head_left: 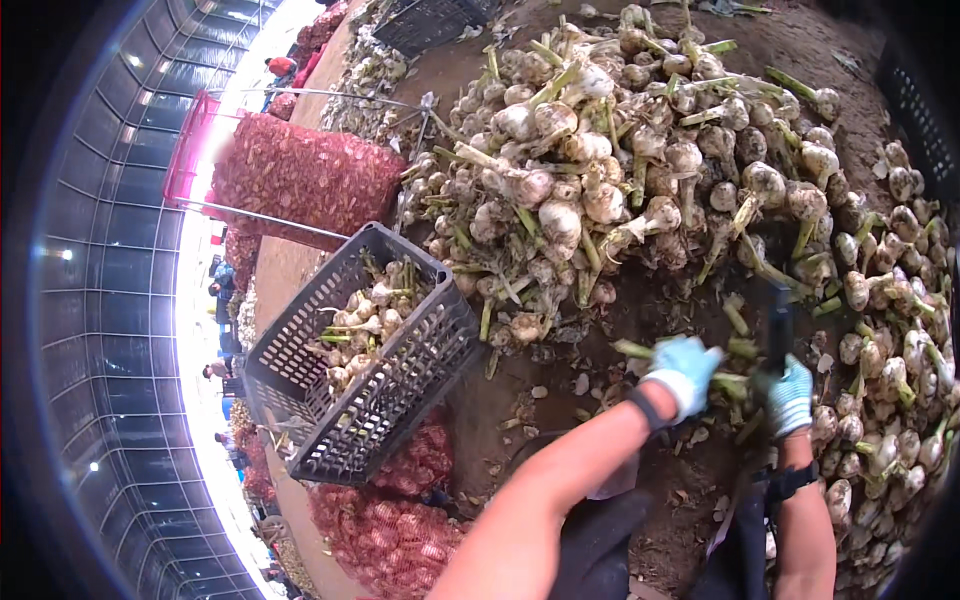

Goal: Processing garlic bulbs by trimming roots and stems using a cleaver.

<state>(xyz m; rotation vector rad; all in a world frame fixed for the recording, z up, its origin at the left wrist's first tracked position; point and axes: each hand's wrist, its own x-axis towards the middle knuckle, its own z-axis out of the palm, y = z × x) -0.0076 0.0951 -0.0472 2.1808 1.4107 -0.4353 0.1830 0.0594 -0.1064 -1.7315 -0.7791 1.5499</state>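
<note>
My left hand (687, 375), in a pale blue and white glove, is closed low over the ground, below the big garlic heap. What it holds is hidden by the fingers; a green stalk (632, 348) shows beside it on the left. To its right, my right hand (791, 398), in a striped glove, is wrapped round a dark, long tool (779, 325) that points away from me. The tool is blurred, so its exact kind cannot be told. Cut stalks (735, 316) lie on the soil around both hands. Garlic bulbs with stalks (585, 150) are heaped just beyond.
On the left a grey plastic crate (400, 415), partly filled with garlic (365, 325), stands tilted in view. Behind it a red mesh sack (300, 175) is stretched on a metal frame. Filled mesh sacks (390, 545) lie nearer me. More bulbs (890, 375) spread along the right.
</note>
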